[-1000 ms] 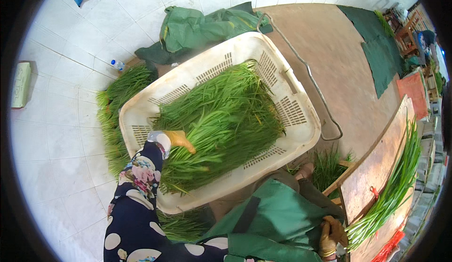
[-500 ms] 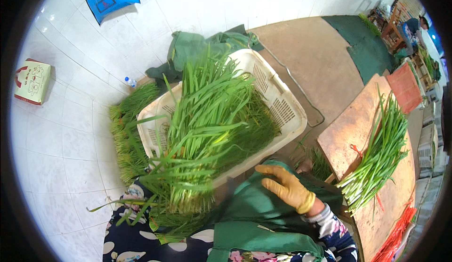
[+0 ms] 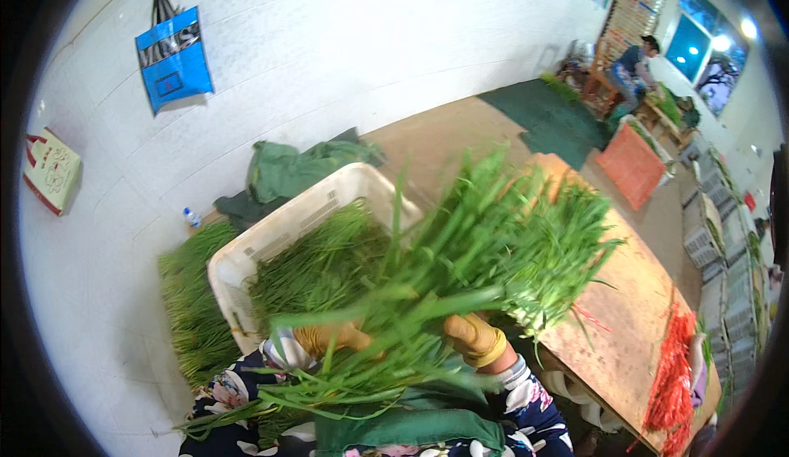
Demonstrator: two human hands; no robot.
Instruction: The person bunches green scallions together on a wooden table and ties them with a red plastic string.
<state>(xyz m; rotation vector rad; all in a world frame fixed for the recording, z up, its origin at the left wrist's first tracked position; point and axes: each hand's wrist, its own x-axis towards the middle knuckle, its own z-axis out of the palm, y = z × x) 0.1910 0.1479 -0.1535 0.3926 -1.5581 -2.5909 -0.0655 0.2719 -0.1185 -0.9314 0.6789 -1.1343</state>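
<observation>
just above the green apron, the left gloved hand looks closed around loose greens; leaves partly hide the right gloved hand, so its grip cannot be told. the work seems partway: beyond this handful, plenty more greens are left in the white crate, while another bunch already lies on the board.
</observation>
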